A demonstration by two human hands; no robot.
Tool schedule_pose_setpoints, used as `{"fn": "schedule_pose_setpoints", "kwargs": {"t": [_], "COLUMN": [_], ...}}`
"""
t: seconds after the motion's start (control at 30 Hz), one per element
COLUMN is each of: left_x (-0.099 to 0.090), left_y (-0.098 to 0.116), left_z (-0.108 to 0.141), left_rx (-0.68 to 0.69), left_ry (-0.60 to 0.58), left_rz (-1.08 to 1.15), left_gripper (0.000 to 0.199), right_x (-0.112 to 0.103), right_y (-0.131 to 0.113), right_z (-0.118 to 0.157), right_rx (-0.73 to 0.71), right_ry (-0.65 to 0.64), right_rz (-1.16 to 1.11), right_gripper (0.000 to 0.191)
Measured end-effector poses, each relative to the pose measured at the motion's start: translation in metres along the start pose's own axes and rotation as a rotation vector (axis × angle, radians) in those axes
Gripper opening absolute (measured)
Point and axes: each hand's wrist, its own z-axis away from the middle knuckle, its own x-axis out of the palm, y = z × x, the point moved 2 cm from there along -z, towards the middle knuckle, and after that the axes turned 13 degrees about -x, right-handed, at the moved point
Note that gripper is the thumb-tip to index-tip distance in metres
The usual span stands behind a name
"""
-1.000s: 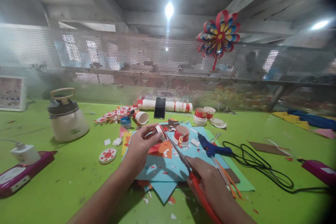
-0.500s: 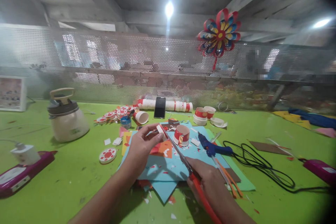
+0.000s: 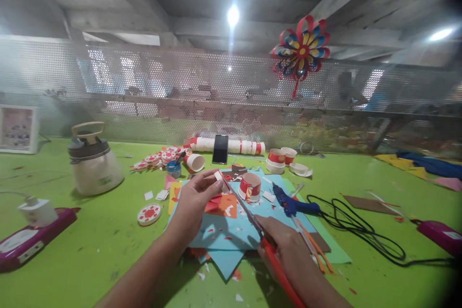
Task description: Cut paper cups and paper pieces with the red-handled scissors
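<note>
My left hand (image 3: 197, 195) pinches a small white piece of paper with a red edge (image 3: 219, 177) between thumb and fingers. In my right hand (image 3: 285, 245) is a pair of scissors (image 3: 269, 250) with red handles. Its long blades reach up and left to the paper's edge. Just behind the blades a red and white paper cup (image 3: 250, 186) stands on light blue paper sheets (image 3: 231, 236). Orange paper (image 3: 226, 206) and small red and white scraps lie on the sheets below my hands.
A blue glue gun (image 3: 294, 204) with a coiled black cord lies to the right. At the back are a phone (image 3: 220, 149), a white and red tube (image 3: 245, 147) and more paper cups (image 3: 276, 160). A kettle-shaped bottle (image 3: 94, 166) and a power strip (image 3: 61, 228) stand left.
The view has shifted very slightly. My left hand still holds the paper, which has tilted a little, and the scissors stay against its edge.
</note>
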Motion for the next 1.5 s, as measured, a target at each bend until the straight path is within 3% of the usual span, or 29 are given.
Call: {"fn": "schedule_pose_setpoints", "kwargs": {"t": [1.5], "left_x": [0.0043], "left_y": [0.0005], "left_z": [0.0036], "left_rx": [-0.028], "left_ry": [-0.014], "left_rz": [-0.039], "left_gripper": [0.034], "right_x": [-0.0007], "right_y": [0.0013], "right_z": [0.0014], "right_rx": [0.036], "right_ry": [0.008], "right_rz": [0.015], "right_gripper": [0.037]}}
